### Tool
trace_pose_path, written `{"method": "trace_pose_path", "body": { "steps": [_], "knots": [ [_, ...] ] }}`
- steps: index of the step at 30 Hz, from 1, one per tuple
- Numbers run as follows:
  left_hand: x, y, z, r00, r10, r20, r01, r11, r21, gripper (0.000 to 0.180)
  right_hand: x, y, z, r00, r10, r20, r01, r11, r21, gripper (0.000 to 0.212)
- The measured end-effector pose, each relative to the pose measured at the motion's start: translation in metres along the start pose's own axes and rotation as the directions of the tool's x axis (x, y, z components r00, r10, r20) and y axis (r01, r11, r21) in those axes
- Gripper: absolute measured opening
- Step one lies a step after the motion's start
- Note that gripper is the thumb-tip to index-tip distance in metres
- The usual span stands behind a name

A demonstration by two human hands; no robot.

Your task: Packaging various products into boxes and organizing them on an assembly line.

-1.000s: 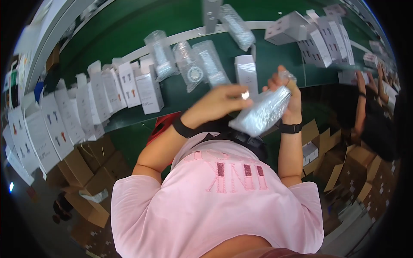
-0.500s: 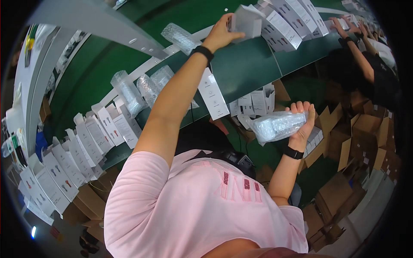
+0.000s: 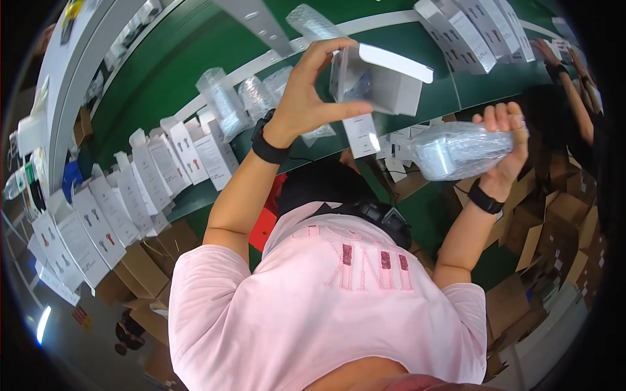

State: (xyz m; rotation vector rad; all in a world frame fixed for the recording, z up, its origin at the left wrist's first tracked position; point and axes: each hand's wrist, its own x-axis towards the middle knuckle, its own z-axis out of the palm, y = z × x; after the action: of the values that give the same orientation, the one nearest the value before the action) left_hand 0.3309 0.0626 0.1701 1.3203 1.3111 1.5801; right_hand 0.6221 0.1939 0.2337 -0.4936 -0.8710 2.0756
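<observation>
My left hand [image 3: 313, 91] grips an open white cardboard box [image 3: 407, 94] by its end, thumb below and fingers on top. The box's mouth is turned toward me, and something small and bluish shows inside. To its right, my right hand [image 3: 507, 140] is closed round the end of a bubble-wrapped package [image 3: 453, 153]; the item under the wrap cannot be made out. The package hangs in front of the box, apart from it. Below the held box, another white box [image 3: 362, 135] lies at the near edge of the green table [image 3: 427, 104].
Several bubble-wrapped packages [image 3: 225, 107] lie on the table at left, beyond a long row of open white boxes [image 3: 137, 169]. More white boxes [image 3: 456, 39] stand far right, near a co-worker's arms [image 3: 574, 94]. Cardboard cartons [image 3: 554, 221] crowd the floor at right. A metal post [image 3: 257, 26] rises behind.
My left hand has brought the white box closer to me, turning its open mouth into view. My right hand has moved right and slightly up with the bubble-wrapped package. My view has shifted.
</observation>
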Motion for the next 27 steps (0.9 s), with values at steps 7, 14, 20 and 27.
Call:
{"method": "trace_pose_path", "body": {
  "steps": [7, 14, 20, 27],
  "knots": [
    [-0.066, 0.035, -0.043, 0.739, -0.673, -0.009, 0.669, 0.736, -0.1, 0.057, 0.013, -0.005, 0.078, 0.911, 0.2, 0.361, 0.0, 0.874, -0.485, 0.022],
    [-0.03, -0.025, 0.007, 0.595, -0.637, 0.49, 0.724, 0.162, -0.67, 0.058, 0.003, 0.032, 0.054, 0.938, 0.326, 0.114, -0.191, 0.766, -0.614, 0.024],
    [0.016, -0.145, 0.087, 0.534, -0.094, 0.84, 0.597, -0.662, -0.453, 0.072, -0.016, 0.026, -0.02, 0.94, 0.265, -0.217, -0.339, 0.806, -0.485, 0.024],
    [0.024, -0.157, 0.123, 0.424, -0.345, 0.838, 0.343, -0.795, -0.5, 0.067, -0.052, 0.002, -0.062, 0.882, 0.21, -0.421, -0.407, 0.789, -0.46, 0.029]
  ]
}}
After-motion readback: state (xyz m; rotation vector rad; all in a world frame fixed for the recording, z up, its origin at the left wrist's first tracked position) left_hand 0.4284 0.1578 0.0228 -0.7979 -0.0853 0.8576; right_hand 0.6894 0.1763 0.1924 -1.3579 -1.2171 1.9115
